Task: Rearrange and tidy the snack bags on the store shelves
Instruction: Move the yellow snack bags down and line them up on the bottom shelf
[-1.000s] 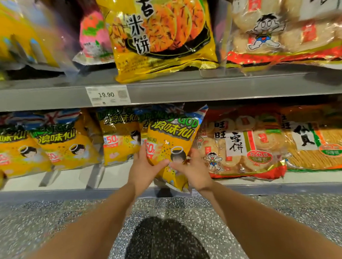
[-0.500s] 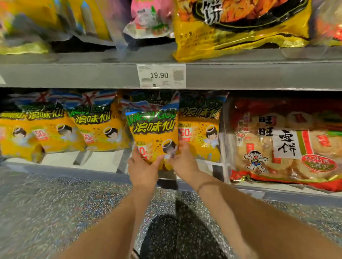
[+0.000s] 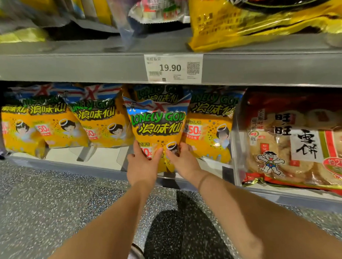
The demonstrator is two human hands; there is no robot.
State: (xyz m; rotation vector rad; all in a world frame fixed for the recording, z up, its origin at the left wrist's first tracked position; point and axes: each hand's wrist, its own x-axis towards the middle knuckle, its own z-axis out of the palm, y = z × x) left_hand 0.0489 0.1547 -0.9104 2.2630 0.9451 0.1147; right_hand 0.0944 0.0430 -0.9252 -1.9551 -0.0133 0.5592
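A shopper's two bare hands grasp a yellow Lonely God snack bag [image 3: 158,126] by its bottom edge at the front of the lower shelf [image 3: 104,158] in a store aisle. The left hand [image 3: 142,165] clasps the bag's lower left corner and the right hand [image 3: 184,162] its lower right, with both thumbs pressed against the printed front. A thin dark band [image 3: 202,179] circles the right wrist.

The bag stands upright in the middle of a row of matching bags. It sits ahead of them, with one neighbour [image 3: 103,124] just beside it on the left and another [image 3: 211,131] on the right. Whether its base rests on the shelf or hangs just above it is hard to say, since the hands cover it.

Further right, past a clear divider [image 3: 235,146], lies a large red-trimmed pack of rice crackers [image 3: 296,141]. A price tag [image 3: 174,69] reading 19.90 is fixed to the grey edge of the upper shelf [image 3: 85,68], directly above the held bag. A big yellow packet [image 3: 259,25] overhangs that edge. Speckled grey flooring [image 3: 42,203] runs below.
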